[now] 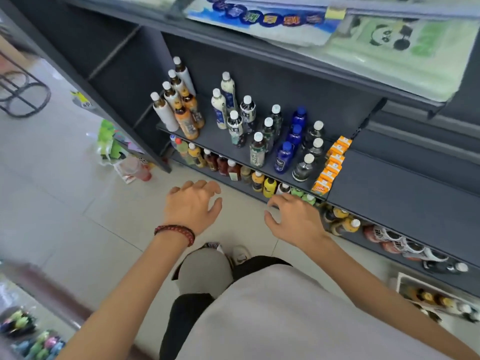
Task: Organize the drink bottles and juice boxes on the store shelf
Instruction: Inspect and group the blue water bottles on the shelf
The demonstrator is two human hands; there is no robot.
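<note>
Hovering low near the shelf with left hand and right hand, fingers loosely spread, holding nothing, ready to reach. Up on it, rows of drink bottles sorted by kind, juice boxes lined just beside, easy to find

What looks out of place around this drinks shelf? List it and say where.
Two things. On the bottom shelf, right of the upright rows, several bottles seem to lie on their sides. On the floor by the shelf's left end sit a green package and a tipped reddish container, off the shelving.
</note>
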